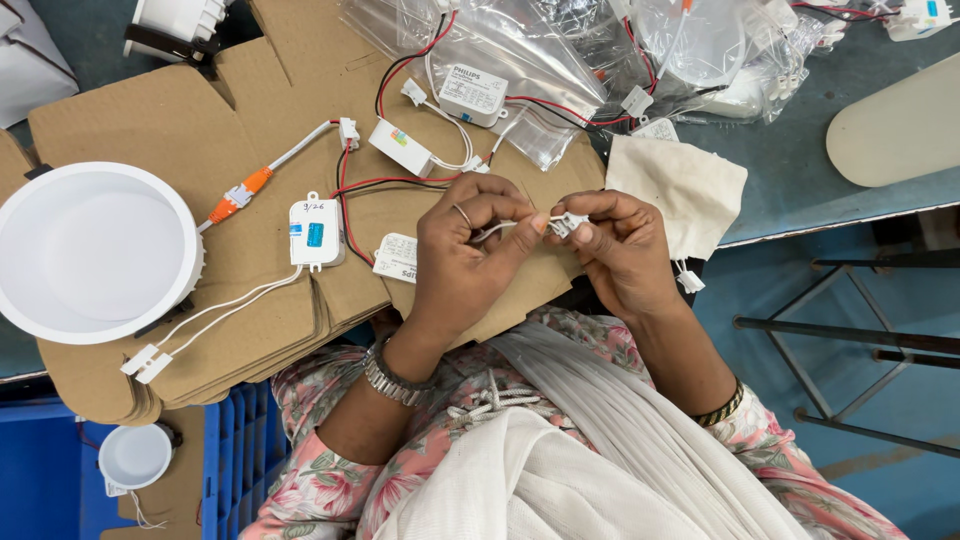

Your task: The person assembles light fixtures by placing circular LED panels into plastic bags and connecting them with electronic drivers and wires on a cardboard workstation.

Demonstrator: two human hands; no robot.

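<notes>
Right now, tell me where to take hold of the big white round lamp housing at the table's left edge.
Grip the white round lamp housing by its rim, probably from above on the right side: it lies open side up on the cardboard sheets, so the rim is exposed all round. Its thin white wires trail from the lower right, so stay clear of them. Both the left hand and right hand are busy with a small white connector.

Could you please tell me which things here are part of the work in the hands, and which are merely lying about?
In hand:
- left hand, pinching thin white wires
- right hand, holding a small white connector

Lying about:
- round white lamp housing
- white driver box on the cardboard sheets
- clear plastic bags
- folded cloth
- orange connector
</notes>
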